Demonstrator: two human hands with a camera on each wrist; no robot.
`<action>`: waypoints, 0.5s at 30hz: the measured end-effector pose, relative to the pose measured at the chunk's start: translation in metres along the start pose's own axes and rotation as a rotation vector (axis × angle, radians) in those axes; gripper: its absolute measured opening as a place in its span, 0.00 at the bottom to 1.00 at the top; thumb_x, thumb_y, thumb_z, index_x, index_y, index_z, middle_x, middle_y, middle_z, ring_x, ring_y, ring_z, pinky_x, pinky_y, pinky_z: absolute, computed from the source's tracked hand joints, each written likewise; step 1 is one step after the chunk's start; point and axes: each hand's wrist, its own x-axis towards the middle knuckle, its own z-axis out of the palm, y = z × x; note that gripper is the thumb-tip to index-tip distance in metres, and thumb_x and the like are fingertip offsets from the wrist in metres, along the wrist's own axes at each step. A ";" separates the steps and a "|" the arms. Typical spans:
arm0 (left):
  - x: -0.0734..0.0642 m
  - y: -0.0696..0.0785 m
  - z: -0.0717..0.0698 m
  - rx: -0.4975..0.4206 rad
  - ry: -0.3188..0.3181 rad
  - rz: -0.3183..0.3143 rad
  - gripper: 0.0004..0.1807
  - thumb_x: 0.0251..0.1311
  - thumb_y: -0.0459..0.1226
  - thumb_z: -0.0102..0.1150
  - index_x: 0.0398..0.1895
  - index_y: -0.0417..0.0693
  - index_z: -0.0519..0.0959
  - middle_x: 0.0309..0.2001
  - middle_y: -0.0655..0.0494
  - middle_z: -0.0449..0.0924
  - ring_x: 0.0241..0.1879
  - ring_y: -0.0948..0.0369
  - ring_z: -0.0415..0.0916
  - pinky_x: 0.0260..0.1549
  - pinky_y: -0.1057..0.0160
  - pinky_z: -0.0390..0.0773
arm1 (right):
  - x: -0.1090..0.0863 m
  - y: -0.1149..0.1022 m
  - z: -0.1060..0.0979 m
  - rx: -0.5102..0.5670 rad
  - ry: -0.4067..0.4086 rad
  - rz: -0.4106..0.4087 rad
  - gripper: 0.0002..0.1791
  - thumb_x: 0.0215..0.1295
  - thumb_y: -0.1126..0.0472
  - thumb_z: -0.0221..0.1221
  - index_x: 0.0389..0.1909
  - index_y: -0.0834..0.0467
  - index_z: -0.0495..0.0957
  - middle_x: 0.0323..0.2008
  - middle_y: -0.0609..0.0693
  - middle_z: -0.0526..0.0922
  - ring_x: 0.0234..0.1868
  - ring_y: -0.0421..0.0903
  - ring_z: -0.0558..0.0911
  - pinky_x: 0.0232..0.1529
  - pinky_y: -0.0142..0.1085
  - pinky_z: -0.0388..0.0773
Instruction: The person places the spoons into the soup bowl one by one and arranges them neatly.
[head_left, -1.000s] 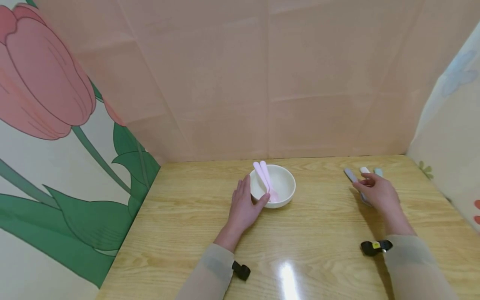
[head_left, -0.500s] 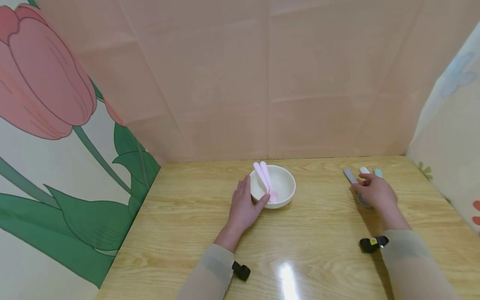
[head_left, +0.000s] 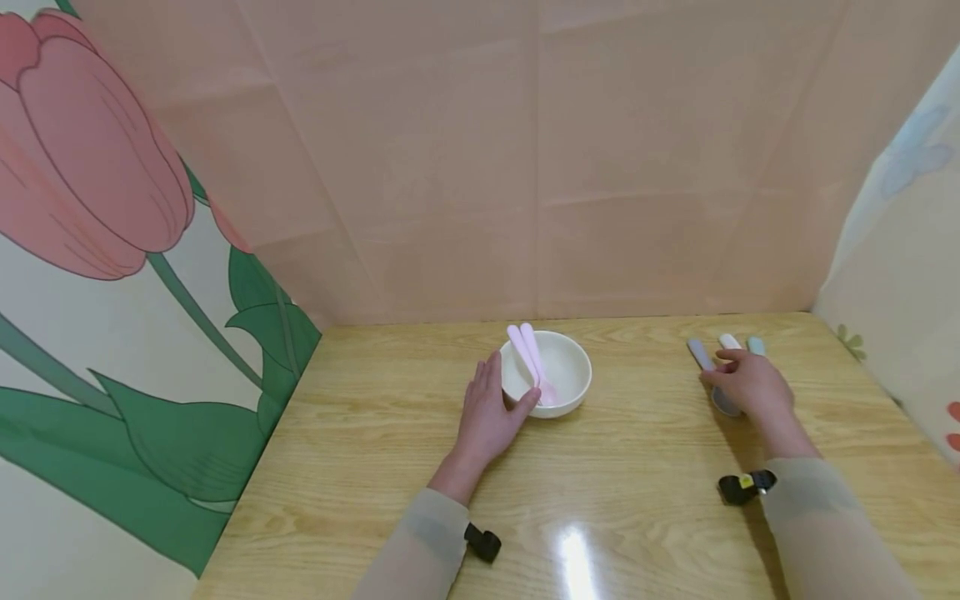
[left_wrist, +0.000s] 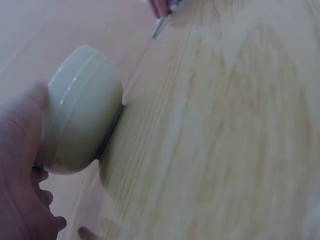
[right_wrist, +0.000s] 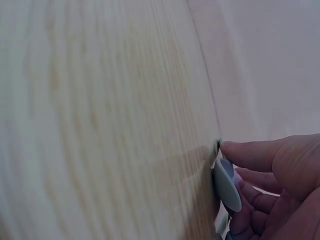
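A white bowl (head_left: 570,367) stands on the table with two pink spoons (head_left: 529,354) leaning in it, their handles over the back rim. My left hand (head_left: 491,417) rests against the bowl's left side, fingers fairly straight and thumb at the front rim. On the right, my right hand (head_left: 752,386) pinches a grey spoon (head_left: 699,352) between thumb and fingers, its rounded end showing below them. Close behind that hand lie a white handle (head_left: 728,341) and a pale green handle (head_left: 756,345), their other ends hidden by it. In the right wrist view, a spoon's rounded end (right_wrist: 227,187) shows beside the fingertips.
The wooden table (head_left: 420,358) meets a pink-beige cloth backdrop (head_left: 450,208) along its far edge. A tulip-printed panel (head_left: 150,350) borders the left, a pale printed panel (head_left: 900,292) the right. Black wrist cameras (head_left: 482,543) hang by both sleeves.
My right hand has shifted slightly left, and more of the grey spoon's rounded end shows beneath it. My left hand, the bowl and the pink spoons stay in place.
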 end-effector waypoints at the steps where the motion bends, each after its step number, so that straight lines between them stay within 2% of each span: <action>1: 0.000 0.000 0.000 0.000 0.001 0.001 0.59 0.76 0.71 0.52 0.92 0.42 0.46 0.88 0.40 0.51 0.88 0.44 0.42 0.85 0.40 0.47 | 0.000 0.000 0.000 -0.002 -0.002 0.000 0.39 0.76 0.50 0.67 0.73 0.74 0.70 0.58 0.73 0.84 0.55 0.73 0.82 0.44 0.60 0.79; 15: 0.000 -0.001 0.000 0.009 0.005 0.008 0.59 0.76 0.71 0.52 0.91 0.41 0.47 0.88 0.40 0.51 0.88 0.43 0.42 0.84 0.40 0.47 | -0.002 -0.003 -0.004 -0.005 -0.045 -0.001 0.39 0.77 0.50 0.65 0.75 0.74 0.68 0.63 0.77 0.80 0.57 0.76 0.81 0.45 0.60 0.80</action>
